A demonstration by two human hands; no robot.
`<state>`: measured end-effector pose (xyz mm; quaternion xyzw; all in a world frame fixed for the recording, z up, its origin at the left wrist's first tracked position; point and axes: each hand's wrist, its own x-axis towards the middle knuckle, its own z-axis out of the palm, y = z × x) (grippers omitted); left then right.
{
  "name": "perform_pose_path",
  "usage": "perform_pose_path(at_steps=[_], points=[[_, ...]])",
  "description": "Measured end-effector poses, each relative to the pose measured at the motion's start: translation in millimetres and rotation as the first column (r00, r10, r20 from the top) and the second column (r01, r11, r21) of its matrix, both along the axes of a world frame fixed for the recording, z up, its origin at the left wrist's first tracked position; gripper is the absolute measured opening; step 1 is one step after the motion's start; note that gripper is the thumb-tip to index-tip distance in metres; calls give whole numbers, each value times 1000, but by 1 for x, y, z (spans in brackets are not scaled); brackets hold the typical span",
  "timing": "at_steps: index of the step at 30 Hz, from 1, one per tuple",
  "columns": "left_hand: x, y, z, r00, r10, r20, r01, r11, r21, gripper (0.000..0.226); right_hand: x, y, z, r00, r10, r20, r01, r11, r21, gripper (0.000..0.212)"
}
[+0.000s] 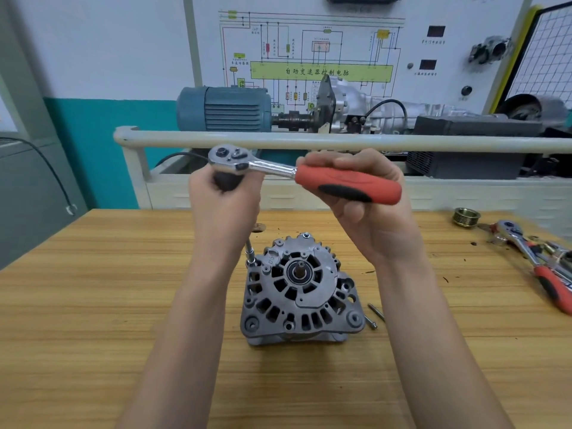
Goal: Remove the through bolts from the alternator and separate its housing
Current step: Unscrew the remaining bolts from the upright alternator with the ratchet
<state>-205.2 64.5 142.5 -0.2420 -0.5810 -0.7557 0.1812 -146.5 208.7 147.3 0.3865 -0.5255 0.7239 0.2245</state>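
Alternator (pixel 298 289) well below both hands' fingers (pixel 349 164) (ratchet-gripping)

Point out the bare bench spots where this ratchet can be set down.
Free: the wooden bench left of the alternator, and the near strip in front of it between the forearms. Crowded: the right edge, with the second ratchet and pulley; loose bolts lie just right of the alternator.

The green band (pixel 321 71) on the wiring-diagram board (pixel 433 13) at the back reads "自动变速器控制电脑". Cast into the alternator (pixel 301 292) housing is "D5"; the board's smaller labels are too small to read.
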Motion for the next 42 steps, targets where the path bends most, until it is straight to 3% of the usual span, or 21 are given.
perform_pose_path(at_steps=[2, 5, 7, 10, 14, 17, 19, 21, 23, 25, 29, 32, 35, 37, 39, 42], points=[[-1, -2, 0, 999, -14, -52, 13, 1000, -20, 29, -4, 1, -2, 995, 91, 43, -85, 990, -113, 32], [-5, -15, -2, 942, -296, -159, 263, 944, -198, 28, -12, 0, -5, 965, 210, 157, -157, 942, -296, 28], [-6, -20, -3, 879, -445, -171, 385, 874, -297, 26, -15, 2, -6, 959, 228, 169, -167, 934, -315, 30], [-6, -21, -2, 909, -389, -148, 346, 904, -252, 31, -11, 7, -5, 972, 211, 104, -185, 959, -216, 29], [-5, -6, -3, 993, -97, -73, 97, 995, -7, 38, -3, 8, -2, 996, 60, -62, -56, 996, 66, 27], [0, 3, -4, 999, -6, -40, 9, 997, 75, 39, 0, 5, -1, 997, 26, -76, -20, 996, 82, 25], [-2, 0, -4, 995, -36, -91, 39, 999, 35, 35, -3, 5, -1, 999, 34, -22, -34, 999, -19, 30], [-6, -10, -3, 972, -166, -164, 156, 985, -71, 30, -9, 3, -3, 990, 120, 73, -107, 980, -166, 29], [-10, -18, -3, 917, -358, -178, 317, 922, -221, 25, -13, 1, -5, 961, 218, 169, -159, 939, -304, 28], [-11, -23, -4, 868, -476, -141, 414, 851, -323, 27, -15, 0, -6, 945, 261, 198, -184, 922, -340, 29], [-10, -21, -2, 912, -395, -108, 372, 909, -188, 32, -9, 2, -3, 976, 209, 66, -196, 967, -166, 29], [-6, -9, -1, 983, -179, -34, 179, 984, -8, 34, -3, 4, -1, 998, 27, -48, -26, 1000, 15, 33], [-4, -4, -2, 996, -84, -39, 84, 996, 3, 31, -2, 3, -1, 999, -2, -32, 2, 1000, 5, 33], [-6, -10, -4, 984, -133, -121, 124, 989, -83, 31, -5, 2, -2, 995, 81, 57, -73, 990, -122, 32], [-8, -17, -4, 934, -308, -182, 269, 940, -209, 26, -9, 2, -2, 973, 171, 157, -124, 954, -274, 32], [-10, -20, -4, 858, -489, -157, 436, 855, -282, 24, -13, 2, -4, 946, 243, 213, -161, 925, -344, 33]])
